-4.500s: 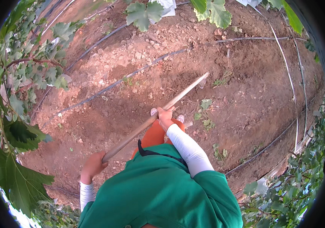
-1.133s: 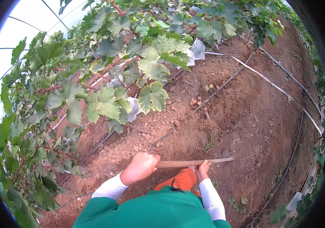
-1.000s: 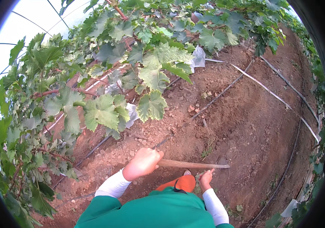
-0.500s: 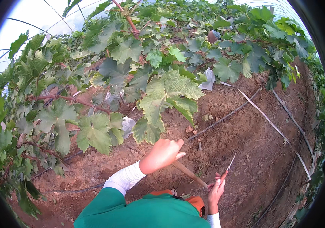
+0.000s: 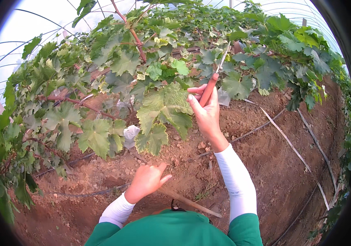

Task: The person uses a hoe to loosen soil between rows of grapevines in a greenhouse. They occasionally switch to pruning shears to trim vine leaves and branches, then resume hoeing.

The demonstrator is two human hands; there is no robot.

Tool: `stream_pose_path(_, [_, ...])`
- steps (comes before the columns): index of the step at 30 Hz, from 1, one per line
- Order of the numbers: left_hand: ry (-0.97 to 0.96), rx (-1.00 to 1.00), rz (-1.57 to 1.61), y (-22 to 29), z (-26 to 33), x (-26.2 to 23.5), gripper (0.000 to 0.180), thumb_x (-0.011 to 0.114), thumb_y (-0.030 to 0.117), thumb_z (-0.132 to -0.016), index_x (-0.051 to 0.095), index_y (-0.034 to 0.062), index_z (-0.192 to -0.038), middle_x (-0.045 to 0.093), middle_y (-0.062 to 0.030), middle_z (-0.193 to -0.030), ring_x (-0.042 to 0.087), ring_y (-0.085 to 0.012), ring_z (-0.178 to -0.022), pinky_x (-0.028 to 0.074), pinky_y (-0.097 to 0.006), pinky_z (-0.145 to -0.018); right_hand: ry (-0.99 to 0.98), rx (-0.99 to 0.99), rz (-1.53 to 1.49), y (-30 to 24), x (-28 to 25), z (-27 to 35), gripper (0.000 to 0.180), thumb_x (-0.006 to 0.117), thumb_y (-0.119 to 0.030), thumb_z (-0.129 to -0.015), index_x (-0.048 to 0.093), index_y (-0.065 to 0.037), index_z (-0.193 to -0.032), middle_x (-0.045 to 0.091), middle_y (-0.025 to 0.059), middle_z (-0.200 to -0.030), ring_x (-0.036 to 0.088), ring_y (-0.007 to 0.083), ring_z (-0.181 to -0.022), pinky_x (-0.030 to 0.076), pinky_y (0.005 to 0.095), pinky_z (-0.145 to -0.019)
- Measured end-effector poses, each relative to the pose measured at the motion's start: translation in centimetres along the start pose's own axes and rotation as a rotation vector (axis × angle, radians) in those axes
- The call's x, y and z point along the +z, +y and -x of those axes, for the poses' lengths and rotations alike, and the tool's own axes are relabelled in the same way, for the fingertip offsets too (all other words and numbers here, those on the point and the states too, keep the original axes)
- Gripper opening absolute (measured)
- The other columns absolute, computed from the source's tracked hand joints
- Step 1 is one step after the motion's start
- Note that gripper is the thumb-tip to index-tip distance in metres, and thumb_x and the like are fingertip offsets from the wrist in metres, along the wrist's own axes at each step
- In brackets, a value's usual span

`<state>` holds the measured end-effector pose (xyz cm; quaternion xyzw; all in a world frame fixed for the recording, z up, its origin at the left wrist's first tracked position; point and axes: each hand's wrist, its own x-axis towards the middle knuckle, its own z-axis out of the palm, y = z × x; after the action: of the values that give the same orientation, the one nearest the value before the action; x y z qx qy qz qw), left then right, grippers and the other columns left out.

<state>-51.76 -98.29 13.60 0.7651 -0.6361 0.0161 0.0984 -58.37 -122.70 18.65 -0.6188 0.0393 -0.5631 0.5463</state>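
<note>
Right hand (image 5: 206, 110) raised into the grapevine (image 5: 142, 78), fingers wrapped around the red handle of a pair of pruning shears (image 5: 212, 80); blades point up into the foliage, tips among the leaves, can't tell if the blades are closed. Left hand (image 5: 146, 180) sits lower, below the vine's big hanging leaf (image 5: 163, 110), fingers loosely curled, thumb out, holding nothing visible. A wooden stick (image 5: 190, 202) lies on the soil just below the left hand, running toward the person's green top. White paper bag (image 5: 131, 135) hangs under the vine, left of that leaf. Black drip lines (image 5: 241, 135) cross the dirt beneath the vine.
</note>
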Motion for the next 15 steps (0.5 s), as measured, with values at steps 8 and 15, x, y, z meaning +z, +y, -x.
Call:
stream_pose_path(8, [0.058, -0.308, -0.044, 1.1, 3.4, -0.2, 0.034, 0.069, 0.038, -0.080, 0.060, 0.0063, -0.086, 0.059, -0.0121, -0.055, 0.060, -0.0340, -0.054, 0.046, -0.043, -0.050, 0.045, 0.001, 0.482, 8.4, 4.1, -13.3, 0.039, 0.073, -0.012, -0.074, 0.049, -0.010, -0.105, 0.066, 0.0086, -0.099, 0.064, 0.0257, -0.091, 0.049, 0.0387, -0.083])
stream_pose_path(15, [0.124, -0.444, -0.070, 1.6, 5.4, 0.2, 0.031, 0.071, 0.034, -0.079, 0.061, 0.0059, -0.086, 0.061, -0.0105, -0.056, 0.061, -0.0328, -0.054, 0.048, -0.040, -0.052, 0.106, -0.026, 0.874, 12.7, 6.5, -16.5, 0.039, 0.069, -0.014, -0.073, 0.054, -0.018, -0.108, 0.067, 0.0080, -0.090, 0.061, 0.0325, -0.092, 0.042, 0.0464, -0.085])
